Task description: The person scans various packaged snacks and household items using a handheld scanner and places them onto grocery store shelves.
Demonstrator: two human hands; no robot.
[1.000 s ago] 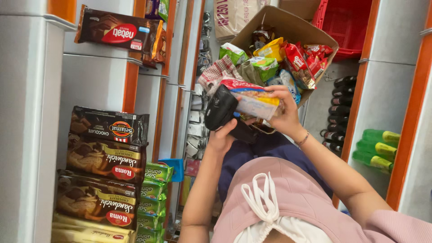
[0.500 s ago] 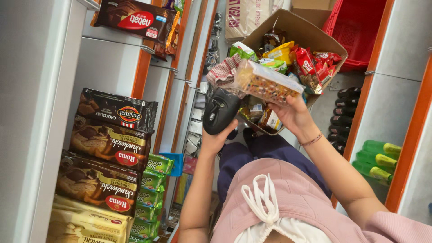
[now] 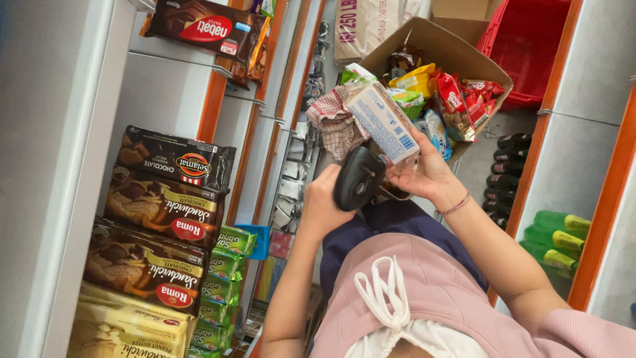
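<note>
My left hand grips a black handheld scanner, its head pointing up at a packet. My right hand holds that packet, a clear-wrapped oblong snack pack, with its white and blue back face turned toward the scanner. Scanner and packet are almost touching above my lap. Just behind them stands an open cardboard box filled with several colourful snack bags. A red-checked cloth lies at the box's near side.
Shelves with brown biscuit packs and small green packets line the left. A red plastic basket stands behind the box. Dark bottles and green bottles fill the right shelving. The aisle is narrow.
My right hand has turned the packet from its printed front to its white back and tilted it up. The scanner has risen closer to it.
</note>
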